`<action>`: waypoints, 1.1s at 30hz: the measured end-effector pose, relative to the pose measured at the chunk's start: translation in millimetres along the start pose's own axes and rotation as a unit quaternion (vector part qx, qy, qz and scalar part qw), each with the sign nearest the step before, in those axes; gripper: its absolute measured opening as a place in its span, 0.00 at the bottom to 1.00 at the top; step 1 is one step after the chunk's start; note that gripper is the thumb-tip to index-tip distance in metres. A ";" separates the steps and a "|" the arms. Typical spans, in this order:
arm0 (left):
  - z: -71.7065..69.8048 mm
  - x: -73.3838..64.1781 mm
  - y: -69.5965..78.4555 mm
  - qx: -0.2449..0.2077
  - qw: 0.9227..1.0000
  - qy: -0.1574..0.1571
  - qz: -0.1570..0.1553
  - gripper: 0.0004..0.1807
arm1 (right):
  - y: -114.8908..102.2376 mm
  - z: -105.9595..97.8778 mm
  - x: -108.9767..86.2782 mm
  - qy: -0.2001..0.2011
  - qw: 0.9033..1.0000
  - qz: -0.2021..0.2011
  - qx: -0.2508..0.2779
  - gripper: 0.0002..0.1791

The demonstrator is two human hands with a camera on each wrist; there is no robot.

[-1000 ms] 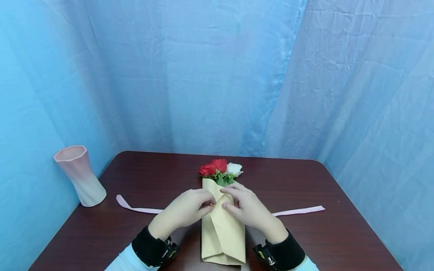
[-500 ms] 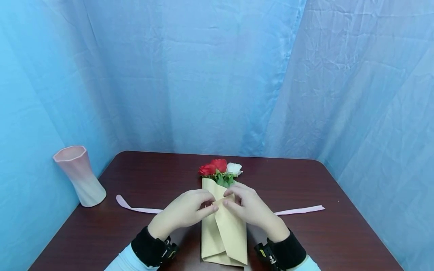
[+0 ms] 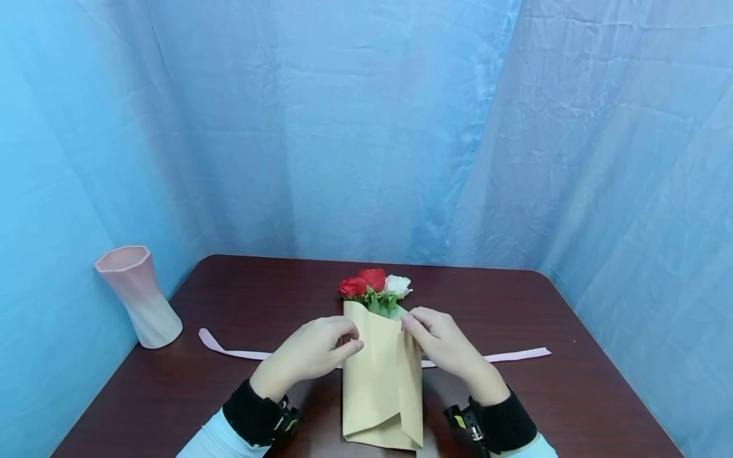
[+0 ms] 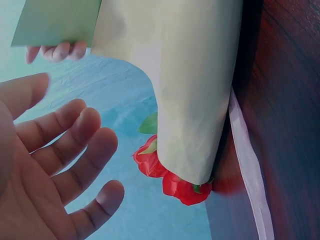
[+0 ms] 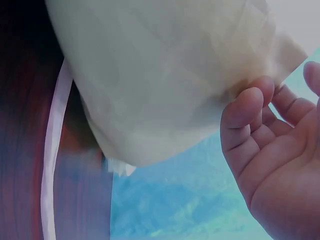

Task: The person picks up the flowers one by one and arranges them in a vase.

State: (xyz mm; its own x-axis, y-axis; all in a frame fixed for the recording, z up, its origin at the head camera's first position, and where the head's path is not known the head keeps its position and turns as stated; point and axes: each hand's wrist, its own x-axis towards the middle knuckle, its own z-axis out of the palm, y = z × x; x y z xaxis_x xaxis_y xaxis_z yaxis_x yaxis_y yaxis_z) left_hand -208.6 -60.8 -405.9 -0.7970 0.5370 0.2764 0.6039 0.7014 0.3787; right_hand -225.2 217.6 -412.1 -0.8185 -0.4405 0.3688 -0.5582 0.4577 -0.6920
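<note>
A cream sheet of wrapping paper (image 3: 371, 375) is folded around a small bouquet in the middle of the table. Two red roses (image 3: 372, 280) and a white rose (image 3: 397, 285) stick out of its far end above green leaves (image 3: 380, 303). My right hand (image 3: 449, 346) pinches the paper's loose flap near the upper right and holds it raised. My left hand (image 3: 312, 351) hovers by the left side of the paper. In the left wrist view its fingers (image 4: 97, 155) are spread, loosely bent and hold nothing. The flower stems are hidden inside the paper.
A pale pink ribbon (image 3: 518, 355) runs crosswise under the bouquet, its ends showing on both sides. At the left edge of the dark wooden table (image 3: 258, 286) stands a pink-and-white vase (image 3: 143, 305). Blue curtains (image 3: 366, 127) hang behind and at both sides.
My right hand has moved right, drawing the top paper flap back from the left side and lifting it. The left hand has come off the paper and shifted slightly left.
</note>
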 end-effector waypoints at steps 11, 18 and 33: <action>1.3 0.3 0.3 -0.007 1.000 -0.026 -0.010 0.06 | 18.1 -39.1 -18.5 -0.024 0.999 0.041 -0.021 0.25; 2.9 -0.3 -0.2 -0.012 0.999 -0.028 -0.010 0.06 | 31.4 -58.2 -31.6 -0.072 0.992 0.099 -0.038 0.23; -0.5 0.0 -2.6 -0.015 0.999 -0.036 -0.013 0.08 | 51.5 -80.4 -50.2 -0.156 0.968 0.180 -0.076 0.26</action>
State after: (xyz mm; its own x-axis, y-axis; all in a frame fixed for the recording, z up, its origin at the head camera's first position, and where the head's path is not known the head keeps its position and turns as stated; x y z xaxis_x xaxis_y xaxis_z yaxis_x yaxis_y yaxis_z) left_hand -210.1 -62.9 -406.5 -0.8096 0.5511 0.2023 0.5809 0.7022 0.4117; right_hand -223.9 325.3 -416.4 -0.8963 -0.4318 -0.1014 -0.2771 0.7236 -0.6322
